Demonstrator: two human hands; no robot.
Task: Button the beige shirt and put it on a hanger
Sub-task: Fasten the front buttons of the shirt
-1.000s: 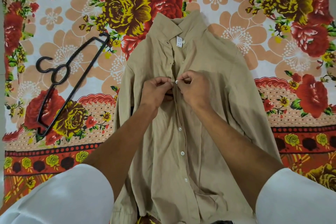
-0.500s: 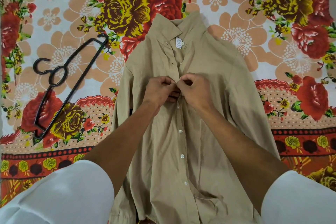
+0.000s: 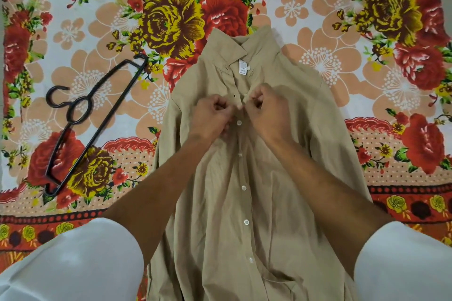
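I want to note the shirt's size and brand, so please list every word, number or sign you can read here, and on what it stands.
White label inside the collar of the shirt: dark print, too small and blurred to read.
Hanger: no text visible.
Flowered sheet: pattern only, no words or numbers.

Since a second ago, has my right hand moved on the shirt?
Yes. The right hand moved up the shirt toward the neck label.
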